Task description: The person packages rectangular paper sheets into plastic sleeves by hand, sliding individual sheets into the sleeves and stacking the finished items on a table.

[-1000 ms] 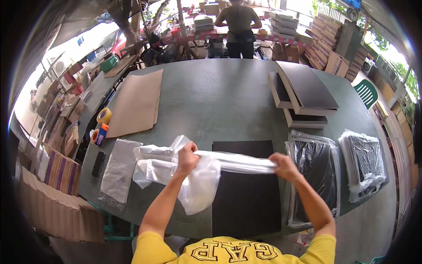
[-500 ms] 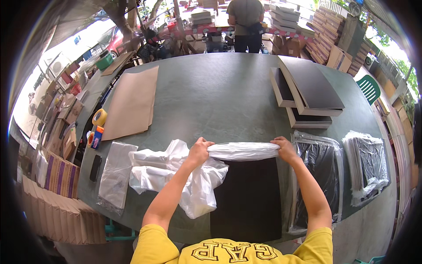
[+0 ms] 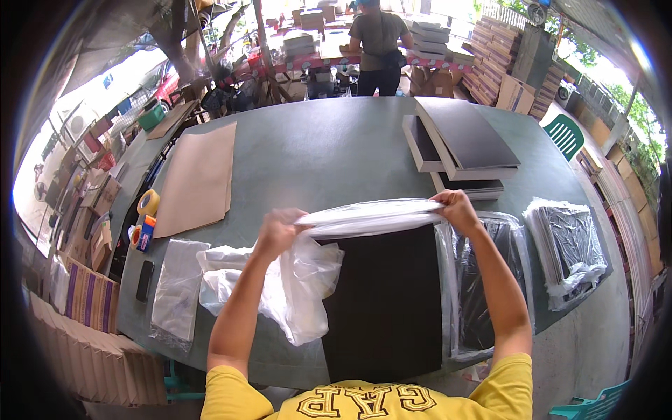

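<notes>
A clear plastic bag (image 3: 374, 215), its mouth bunched into a band, is stretched between my two hands. My left hand (image 3: 280, 229), slightly blurred, closes round the band's left end. Its right end is pinched by my right hand (image 3: 458, 211). The band lies across the far edge of a flat black board (image 3: 385, 301) in front of me. Loose crumpled plastic (image 3: 301, 280) spreads over the table beside the board's left edge. To the right of the board lies a black board wrapped in clear plastic (image 3: 490, 287), under my right forearm.
Another plastic-wrapped black stack (image 3: 565, 248) lies farther right. Thick black-topped slabs (image 3: 469, 136) are stacked at the far right. At left are brown paper sheets (image 3: 199, 175), a tape roll (image 3: 148, 202), a tape dispenser (image 3: 145, 234), a phone (image 3: 145, 281) and folded plastic (image 3: 180, 290). A person (image 3: 379, 49) stands beyond the table.
My hands have moved farther apart, stretching the plastic band wider and thinner. The left hand has shifted left and the right hand up. The whole view has also shifted a little.
</notes>
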{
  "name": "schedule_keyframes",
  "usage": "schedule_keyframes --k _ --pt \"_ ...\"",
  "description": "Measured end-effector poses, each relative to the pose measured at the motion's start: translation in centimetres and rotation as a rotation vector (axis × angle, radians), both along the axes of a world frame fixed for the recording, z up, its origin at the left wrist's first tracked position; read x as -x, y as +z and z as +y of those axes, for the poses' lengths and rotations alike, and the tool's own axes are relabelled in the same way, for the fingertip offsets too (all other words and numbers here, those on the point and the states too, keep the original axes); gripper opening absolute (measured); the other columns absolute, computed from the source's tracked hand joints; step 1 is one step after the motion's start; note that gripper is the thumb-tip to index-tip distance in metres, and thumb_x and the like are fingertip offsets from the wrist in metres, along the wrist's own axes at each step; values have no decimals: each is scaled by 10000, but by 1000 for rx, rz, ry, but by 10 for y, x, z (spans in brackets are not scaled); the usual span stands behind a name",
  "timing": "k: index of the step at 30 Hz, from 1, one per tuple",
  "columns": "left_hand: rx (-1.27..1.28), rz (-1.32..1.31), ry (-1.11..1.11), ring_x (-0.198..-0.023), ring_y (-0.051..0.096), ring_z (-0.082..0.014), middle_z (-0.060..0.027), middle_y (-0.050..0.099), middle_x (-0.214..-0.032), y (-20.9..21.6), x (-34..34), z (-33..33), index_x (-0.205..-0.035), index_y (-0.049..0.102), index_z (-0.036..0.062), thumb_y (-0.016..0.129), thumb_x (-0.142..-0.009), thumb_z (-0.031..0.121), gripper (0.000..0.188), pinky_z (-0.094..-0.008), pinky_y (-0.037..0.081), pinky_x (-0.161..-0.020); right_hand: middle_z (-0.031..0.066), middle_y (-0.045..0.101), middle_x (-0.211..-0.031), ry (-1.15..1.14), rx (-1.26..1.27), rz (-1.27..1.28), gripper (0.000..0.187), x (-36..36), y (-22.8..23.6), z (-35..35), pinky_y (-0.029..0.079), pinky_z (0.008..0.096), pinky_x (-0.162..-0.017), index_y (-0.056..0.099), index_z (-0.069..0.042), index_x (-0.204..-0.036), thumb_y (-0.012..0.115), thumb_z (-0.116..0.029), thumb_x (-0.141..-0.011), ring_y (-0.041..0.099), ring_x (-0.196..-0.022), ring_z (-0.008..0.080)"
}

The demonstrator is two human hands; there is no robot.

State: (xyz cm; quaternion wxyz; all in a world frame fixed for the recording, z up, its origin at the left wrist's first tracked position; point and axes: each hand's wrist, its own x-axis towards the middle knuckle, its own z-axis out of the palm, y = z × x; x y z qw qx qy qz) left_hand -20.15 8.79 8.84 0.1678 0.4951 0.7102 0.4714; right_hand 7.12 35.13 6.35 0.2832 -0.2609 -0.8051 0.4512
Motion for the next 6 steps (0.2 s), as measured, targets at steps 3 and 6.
schedule_keyframes --k 3,6 --pt "5 -454 12 -615 543 -127 -56 611 -703 13 17 -10 -807 635 -17 669 -682 57 149 -256 437 -553 50 609 -705 103 400 22 173 -5 51 -16 458 194 -518 623 15 -855 656 -89 -722 548 -581 70" --pt "-40 -888 -85 -632 577 -108 -59 612 -756 29 15 -14 -879 586 7 665 -681 35 216 -231 485 -598 49 613 -726 289 791 340 358 -18 59 -27 499 235 -543 562 15 -1012 676 -129 -704 579 -577 122"
